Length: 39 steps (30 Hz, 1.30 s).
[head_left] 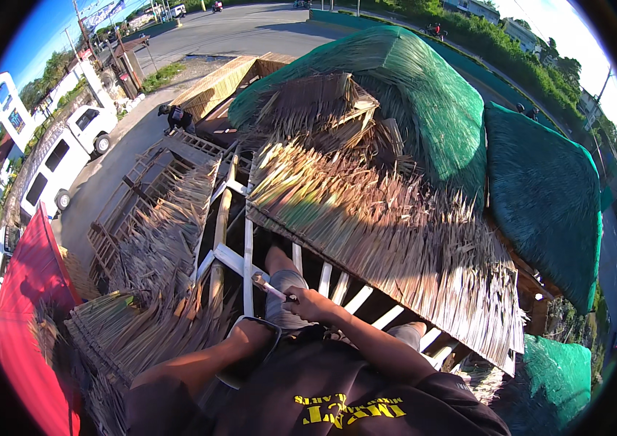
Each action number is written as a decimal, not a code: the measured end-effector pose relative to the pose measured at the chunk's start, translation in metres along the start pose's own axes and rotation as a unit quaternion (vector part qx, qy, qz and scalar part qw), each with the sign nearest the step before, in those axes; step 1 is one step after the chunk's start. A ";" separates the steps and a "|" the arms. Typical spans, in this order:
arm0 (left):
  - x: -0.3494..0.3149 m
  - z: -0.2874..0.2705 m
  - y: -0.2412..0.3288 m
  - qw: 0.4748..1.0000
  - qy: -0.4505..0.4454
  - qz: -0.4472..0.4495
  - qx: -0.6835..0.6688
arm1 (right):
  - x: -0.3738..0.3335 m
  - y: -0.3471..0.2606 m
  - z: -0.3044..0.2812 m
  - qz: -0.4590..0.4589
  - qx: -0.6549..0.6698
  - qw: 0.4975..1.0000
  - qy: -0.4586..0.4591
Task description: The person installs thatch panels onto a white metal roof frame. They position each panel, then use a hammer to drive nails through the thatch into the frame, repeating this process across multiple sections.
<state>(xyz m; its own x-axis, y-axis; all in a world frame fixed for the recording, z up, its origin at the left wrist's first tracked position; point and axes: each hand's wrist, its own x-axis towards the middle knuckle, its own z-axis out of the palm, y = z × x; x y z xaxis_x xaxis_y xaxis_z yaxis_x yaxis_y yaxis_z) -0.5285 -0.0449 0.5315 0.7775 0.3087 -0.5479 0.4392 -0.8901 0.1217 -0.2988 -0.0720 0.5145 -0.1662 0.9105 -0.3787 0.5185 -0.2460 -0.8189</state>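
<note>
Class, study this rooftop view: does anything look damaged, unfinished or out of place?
Yes. The dry thatch panel ends in a ragged edge, leaving bare white battens exposed below it. Loose thatch bundles lie unevenly on the frame to the left. The right hand holds a small tool there.

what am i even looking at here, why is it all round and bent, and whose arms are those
This is one picture from a wide fisheye camera worn on a person's head, looking down, so straight edges bend toward the rim. The arms coming in from the lower edge are the person's own. They sit high on a roof frame of white slats, partly covered with dry thatch; green netting covers more roofing beyond. The right hand grips a hammer with a pale handle. The left hand is mostly hidden near the knee. Far below stand a white truck and another person.
</note>
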 end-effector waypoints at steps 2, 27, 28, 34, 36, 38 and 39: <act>0.000 -0.002 -0.002 0.999 -0.032 -0.003 0.006 | -0.002 -0.003 -0.004 -0.007 0.000 1.000 0.016; 0.029 -0.088 -0.072 0.689 0.144 -0.023 -0.710 | 0.017 -0.036 -0.047 0.079 0.275 0.953 0.104; 0.039 -0.095 -0.077 0.649 0.191 -0.022 -0.736 | 0.021 -0.041 -0.048 0.050 0.303 0.945 0.118; 0.093 -0.102 -0.093 0.447 0.137 -0.003 -0.884 | 0.054 -0.053 -0.066 -0.052 0.377 0.905 0.189; 0.111 -0.095 -0.098 0.390 0.103 -0.010 -0.915 | 0.070 -0.046 -0.070 -0.070 0.399 0.891 0.204; 0.134 -0.086 -0.109 0.403 0.080 -0.031 -0.911 | 0.089 -0.028 -0.071 -0.082 0.389 0.886 0.239; 0.147 -0.080 -0.113 0.419 0.085 -0.028 -0.904 | 0.096 -0.013 -0.070 -0.040 0.371 0.897 0.236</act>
<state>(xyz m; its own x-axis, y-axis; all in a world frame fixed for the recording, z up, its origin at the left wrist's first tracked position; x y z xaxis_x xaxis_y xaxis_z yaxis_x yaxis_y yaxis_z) -0.4277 0.1278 0.5030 0.6961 0.4683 -0.5442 -0.0373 0.7805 0.6240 -0.2631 0.0415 0.5193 0.2869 0.9314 -0.2240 -0.2099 -0.1670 -0.9634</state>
